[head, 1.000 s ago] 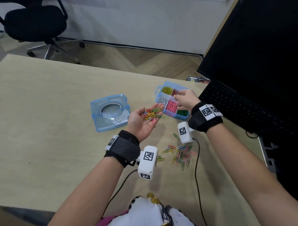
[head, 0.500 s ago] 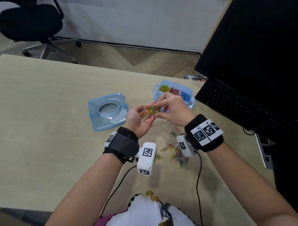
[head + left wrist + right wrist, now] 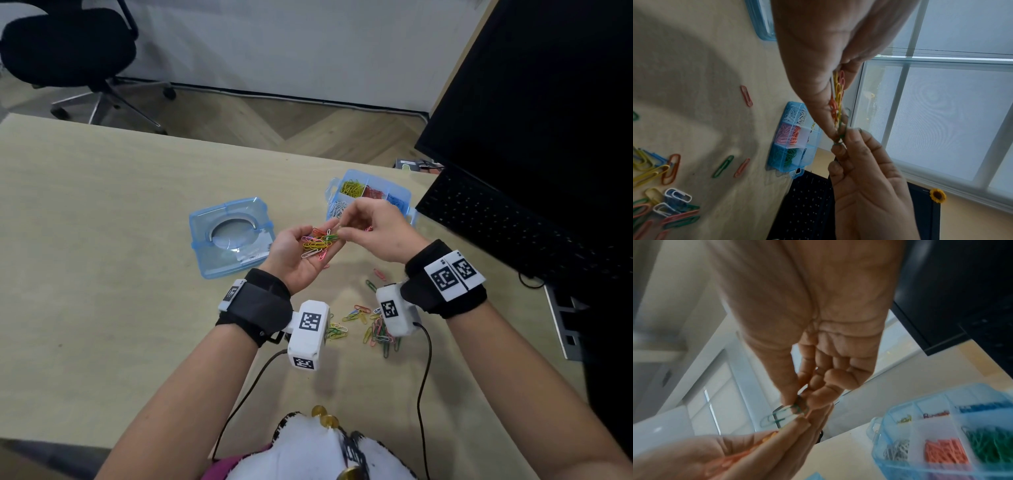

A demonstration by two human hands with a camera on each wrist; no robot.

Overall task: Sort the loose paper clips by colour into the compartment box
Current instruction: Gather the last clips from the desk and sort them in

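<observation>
My left hand [image 3: 298, 255] is held palm up above the table, and a heap of mixed-colour paper clips [image 3: 317, 242] lies on its fingers. My right hand [image 3: 343, 230] reaches over from the right; its thumb and forefinger pinch a green paper clip [image 3: 331, 236] at the edge of that heap. In the wrist views the green paper clip [image 3: 840, 136] [image 3: 797, 408] sits between those fingertips. The blue compartment box [image 3: 401, 192] stands open just behind my right hand, with yellow, red, blue, white, pink and green clips in separate compartments. More loose clips [image 3: 373, 327] lie on the table under my wrists.
The box's clear blue lid [image 3: 230, 236] lies left of my hands. A black keyboard [image 3: 513, 233] and a dark monitor [image 3: 548, 102] stand at the right. An office chair [image 3: 68, 51] stands on the floor beyond the table's far edge.
My right hand came back from the compartment box to my left palm and now pinches a green clip from the heap. The left hand has barely moved.
</observation>
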